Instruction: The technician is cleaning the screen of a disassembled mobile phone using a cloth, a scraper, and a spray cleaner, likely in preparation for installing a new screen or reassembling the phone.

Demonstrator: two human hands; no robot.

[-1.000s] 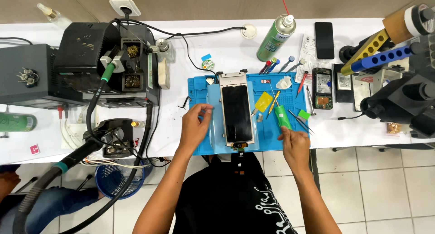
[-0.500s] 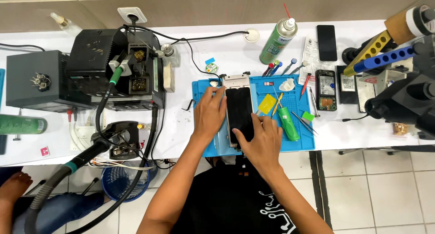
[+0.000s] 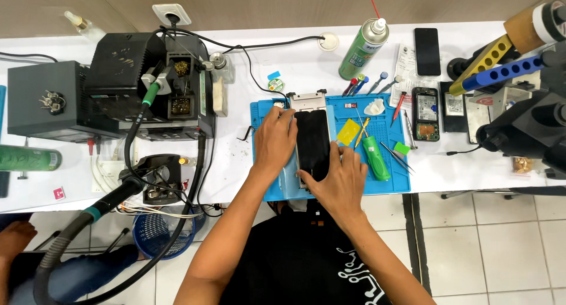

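Phone screen panel [image 3: 312, 143] lies flat on the blue mat [image 3: 268, 190] at the bench's near edge, left hand [image 3: 275, 141] spread flat along its side, right hand [image 3: 341, 184] pressing its lower corner, neither gripping. Uneven pressure could crack the glass. Green-handled screwdriver [image 3: 376, 158] just right of the right hand could get knocked off.

Head camera, steeply down over workbench [image 3: 448, 169]
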